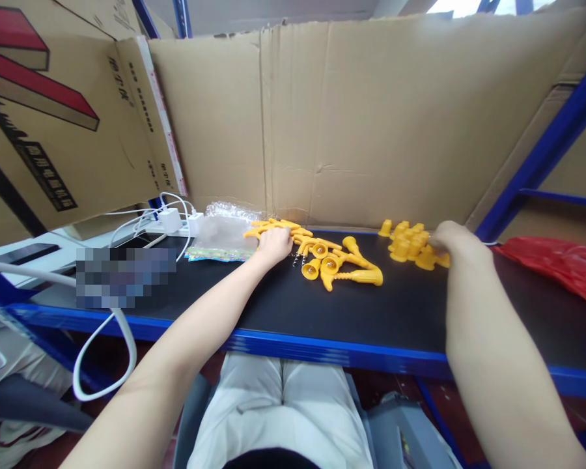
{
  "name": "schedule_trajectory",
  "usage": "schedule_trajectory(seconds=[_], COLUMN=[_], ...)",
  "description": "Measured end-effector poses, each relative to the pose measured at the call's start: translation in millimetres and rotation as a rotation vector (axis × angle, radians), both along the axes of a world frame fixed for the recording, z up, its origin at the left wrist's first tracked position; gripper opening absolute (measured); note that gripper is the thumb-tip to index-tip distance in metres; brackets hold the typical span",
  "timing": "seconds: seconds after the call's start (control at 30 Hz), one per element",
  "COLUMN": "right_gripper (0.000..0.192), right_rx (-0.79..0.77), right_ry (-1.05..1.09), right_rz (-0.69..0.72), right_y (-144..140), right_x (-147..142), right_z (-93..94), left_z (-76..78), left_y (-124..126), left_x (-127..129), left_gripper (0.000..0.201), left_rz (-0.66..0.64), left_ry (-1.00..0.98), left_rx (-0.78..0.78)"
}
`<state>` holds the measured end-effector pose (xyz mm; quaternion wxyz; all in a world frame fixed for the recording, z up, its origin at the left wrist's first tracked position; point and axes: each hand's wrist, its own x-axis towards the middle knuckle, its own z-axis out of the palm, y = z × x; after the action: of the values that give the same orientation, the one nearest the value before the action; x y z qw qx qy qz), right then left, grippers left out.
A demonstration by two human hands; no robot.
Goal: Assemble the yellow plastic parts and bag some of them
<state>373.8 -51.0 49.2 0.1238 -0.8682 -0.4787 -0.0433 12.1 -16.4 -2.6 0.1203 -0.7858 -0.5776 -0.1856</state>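
Note:
My left hand (275, 245), fingers curled, rests at a heap of yellow plastic handles (300, 232); what lies inside its grip is hidden. Two metal corkscrew spirals (295, 260) show just right of that hand. Beside them lie several yellow bell-shaped pieces (311, 269), some with metal inside, and a long yellow handle (368, 277) with a ridged part. My right hand (453, 237) reaches down at the right edge of a cluster of yellow cup-shaped pieces (407, 242). Its fingers are turned away from view, so their grip does not show.
Clear plastic bags (219, 234) lie left of the handles. White chargers and cables (170, 220) are at the far left, near a blurred-out patch (127, 277). A red plastic bag (557, 260) lies at right. Cardboard (371, 124) walls the back; a blue rail (332, 350) edges the black tabletop.

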Motion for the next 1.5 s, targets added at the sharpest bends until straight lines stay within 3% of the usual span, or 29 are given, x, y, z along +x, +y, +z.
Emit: schedule_trajectory(seconds=[0.07,0.17,0.23,0.33,0.43,0.53,0.67,0.9,0.97,1.1,1.23,1.37,1.5], right_gripper=[0.03,0.037,0.03,0.029,0.034,0.035,0.024,0.012,0.011,0.007,0.002,0.004,0.005], right_rx=[-0.082,0.039,0.205,0.357,0.29,0.174,0.166,0.226,0.313,0.642,0.836,0.715,0.559], right_ry=[0.025,-0.03,-0.064,-0.015,0.055,0.078,0.138,0.398,0.557,0.91,1.187,1.414,1.504], right_rz=[-0.092,-0.104,0.106,0.543,0.902,1.07,1.062,0.957,0.885,0.766,0.798,0.934,0.99], right_y=[-8,-16,-17,-11,-2,2,4,8,12,20,19,9,2], right_x=[-11,-37,-60,-100,-135,-156,-163,-164,-162,-156,-156,-162,-165], right_z=[11.0,24.2,25.2,11.9,-11.4,-30.6,-41.1,-43.3,-43.0,-37.4,-26.6,-19.4,-17.4], left_z=[-0.2,-0.5,-0.3,0.8,2.5,2.9,-1.0,-8.4,-9.6,-9.5,-2.7,3.4,4.6], left_y=[1,2,3,1,-4,-8,-6,1,1,-2,-8,-12,-8], left_x=[0,0,0,0,2,4,6,8,8,8,6,5,5], left_gripper=[0.032,0.032,0.032,0.031,0.029,0.029,0.03,0.033,0.032,0.036,0.057,0.056,0.043], left_rz=[-0.003,-0.015,-0.046,-0.153,-0.297,-0.433,-0.519,-0.479,-0.484,-0.496,-0.46,-0.367,-0.27], left_ry=[-0.001,-0.008,-0.02,-0.027,-0.017,-0.001,0.079,0.125,0.125,0.048,-0.098,-0.165,-0.216], left_rx=[0.008,0.022,0.031,0.027,-0.003,-0.044,-0.089,-0.08,-0.07,0.002,0.12,0.166,0.183])
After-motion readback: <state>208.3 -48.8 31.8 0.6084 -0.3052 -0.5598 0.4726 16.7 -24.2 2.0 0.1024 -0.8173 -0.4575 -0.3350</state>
